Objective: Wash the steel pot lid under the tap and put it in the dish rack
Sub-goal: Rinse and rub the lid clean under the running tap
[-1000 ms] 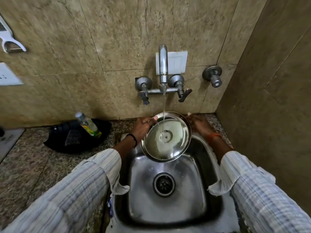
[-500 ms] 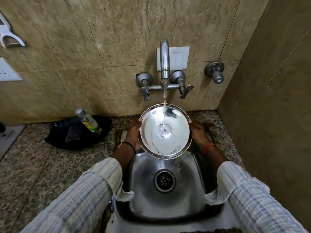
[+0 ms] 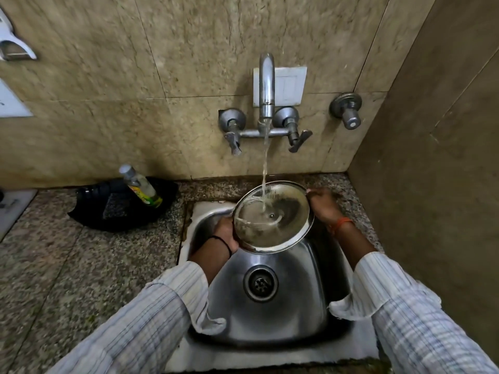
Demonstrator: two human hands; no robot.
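The round steel pot lid (image 3: 278,225) is held over the sink (image 3: 297,298), its hollow underside facing up and tilted toward me. Water from the wall tap (image 3: 266,85) falls in a steady stream onto the lid's middle and swirls around inside it. My left hand (image 3: 225,233) grips the lid's lower left rim. My right hand (image 3: 322,205) holds the upper right rim. Both sleeves are rolled back. No dish rack is in view.
A black tray (image 3: 121,209) with a clear bottle of green liquid (image 3: 141,186) leaning in it sits on the granite counter (image 3: 67,265) left of the sink. Two tap levers (image 3: 298,139) and a separate valve (image 3: 348,112) jut from the tiled wall. A side wall stands close on the right.
The lid has tipped from facing me to lying flatter and lower over the sink. Water now pools and swirls in it. My hands have shifted round its rim.
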